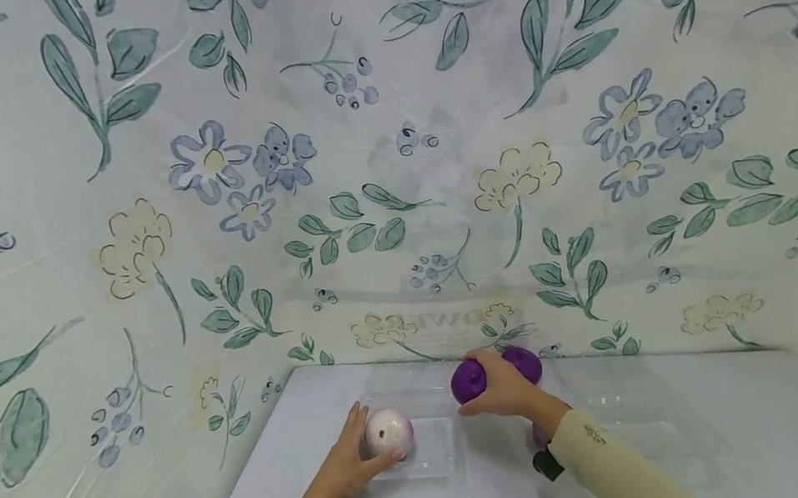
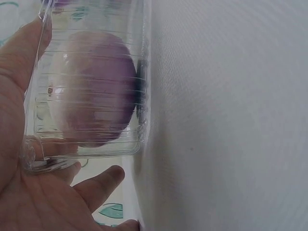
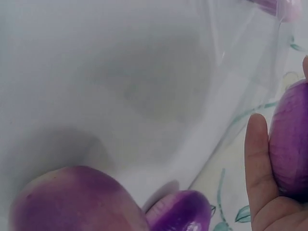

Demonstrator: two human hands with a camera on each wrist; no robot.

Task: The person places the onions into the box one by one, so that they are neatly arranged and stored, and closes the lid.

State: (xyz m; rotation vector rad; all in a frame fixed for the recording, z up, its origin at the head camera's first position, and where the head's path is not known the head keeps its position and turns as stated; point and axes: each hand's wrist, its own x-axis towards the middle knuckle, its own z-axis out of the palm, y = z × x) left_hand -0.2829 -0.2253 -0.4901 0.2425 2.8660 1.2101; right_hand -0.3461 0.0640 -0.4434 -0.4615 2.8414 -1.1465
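Note:
My left hand [image 1: 351, 461] holds the left side of a clear plastic container [image 1: 436, 446], thumb along the front edge and fingers spread along the side. Inside sits a round white-and-purple vegetable [image 1: 389, 434] with a small brown spot, seen through the ribbed wall in the left wrist view [image 2: 98, 89]. My right hand [image 1: 504, 391] grips a round purple onion-like vegetable [image 1: 468, 380] above the back of the table, right of the container. In the right wrist view that vegetable [image 3: 291, 139] lies against a finger. A second purple one [image 1: 523, 364] shows just behind the hand.
Another purple vegetable [image 1: 540, 435] is partly hidden by the right wrist; a large pale-purple one [image 3: 79, 202] fills the lower right wrist view. A second clear container [image 1: 643, 435] lies on the right of the white table [image 1: 770, 419]. Floral sheeting [image 1: 387, 158] hangs behind.

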